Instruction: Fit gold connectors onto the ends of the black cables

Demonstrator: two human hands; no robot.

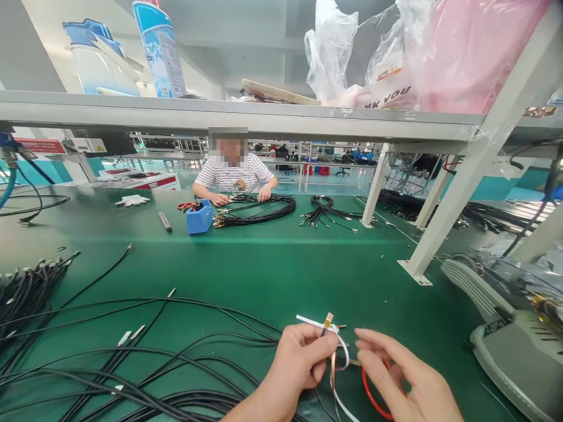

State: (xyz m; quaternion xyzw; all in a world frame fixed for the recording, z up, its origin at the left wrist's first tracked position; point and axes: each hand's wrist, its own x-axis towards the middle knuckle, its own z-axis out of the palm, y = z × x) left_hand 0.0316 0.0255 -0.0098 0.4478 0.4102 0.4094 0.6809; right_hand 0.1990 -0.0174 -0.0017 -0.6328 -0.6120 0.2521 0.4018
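Near the front of the table, my left hand (303, 354) pinches the end of a thin black cable with a gold-coloured connector (328, 320). A narrow white strip (343, 347) passes by the same fingertips and curls down between my hands. My right hand (404, 375) is just to the right, thumb and forefinger a little apart near the strip. Red-handled scissors (369, 394) are tucked in that hand's curled fingers, and their metal end points left; the palm hides part of them. Black cables (176, 351) with pale tagged ends spread over the green table to the left.
Across the green table (264, 264), a person (235, 173) handles a cable bundle (264, 214) beside a blue holder (200, 218). A grey-green machine (519, 346) stands at right. White shelf posts (453, 193) hold a shelf overhead; another cable bundle (30, 293) lies far left.
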